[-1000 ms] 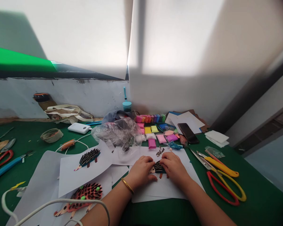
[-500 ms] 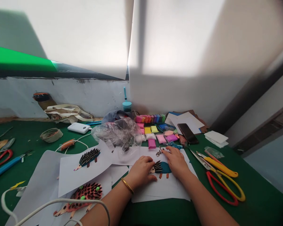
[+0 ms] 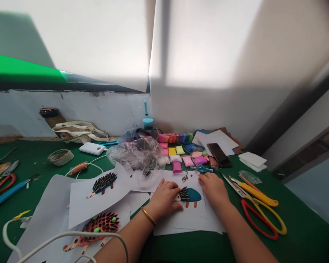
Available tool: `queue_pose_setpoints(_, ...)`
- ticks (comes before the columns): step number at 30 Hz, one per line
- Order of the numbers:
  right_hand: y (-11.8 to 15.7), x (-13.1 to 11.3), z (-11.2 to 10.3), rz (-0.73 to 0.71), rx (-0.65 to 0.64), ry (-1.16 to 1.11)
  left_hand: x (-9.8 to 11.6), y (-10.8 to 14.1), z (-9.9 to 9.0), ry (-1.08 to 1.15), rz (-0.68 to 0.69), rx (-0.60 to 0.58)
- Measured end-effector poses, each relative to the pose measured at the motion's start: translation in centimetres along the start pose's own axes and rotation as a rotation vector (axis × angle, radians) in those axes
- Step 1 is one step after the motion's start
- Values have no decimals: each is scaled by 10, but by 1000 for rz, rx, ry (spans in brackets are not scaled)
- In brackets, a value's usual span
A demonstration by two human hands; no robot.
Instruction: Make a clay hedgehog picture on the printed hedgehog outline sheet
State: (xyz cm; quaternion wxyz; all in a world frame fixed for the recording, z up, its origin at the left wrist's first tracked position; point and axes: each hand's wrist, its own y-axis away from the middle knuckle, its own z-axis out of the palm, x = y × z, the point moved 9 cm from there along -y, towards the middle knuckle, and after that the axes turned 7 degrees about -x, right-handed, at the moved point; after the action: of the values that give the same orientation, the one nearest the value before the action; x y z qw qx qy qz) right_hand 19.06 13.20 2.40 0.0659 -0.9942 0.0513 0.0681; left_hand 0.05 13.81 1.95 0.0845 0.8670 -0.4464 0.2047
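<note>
Head view: at lower centre of the frame, a person's left hand (image 3: 164,196) rests loosely curled on a white sheet (image 3: 192,215), fingertips touching the head end of a teal clay hedgehog (image 3: 188,195) stuck to it. The right hand (image 3: 214,187) lies just right of the hedgehog, fingers bent, gripping nothing visible. A few seeds (image 3: 185,178) lie just above. Scissors (image 3: 259,210) lie at right; two finished hedgehog sheets (image 3: 98,190) sit lower left.
</note>
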Motion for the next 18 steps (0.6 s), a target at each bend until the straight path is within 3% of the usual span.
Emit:
queue_pose_setpoints(4,7,-5,-2,-66,64,-334,-1,2,1,12,-26,-4)
queue_pose_setpoints(9,14,-19,11,-99,-82,-677,-2,2,0,11,-34,-3)
queue_pose_setpoints(12,16,-27,11,-142,-133,-726,-2,2,1,13,-31,-4)
queue_pose_setpoints(18,17,-37,-3,-328,-29,-655,-2,2,1,24,-27,-6)
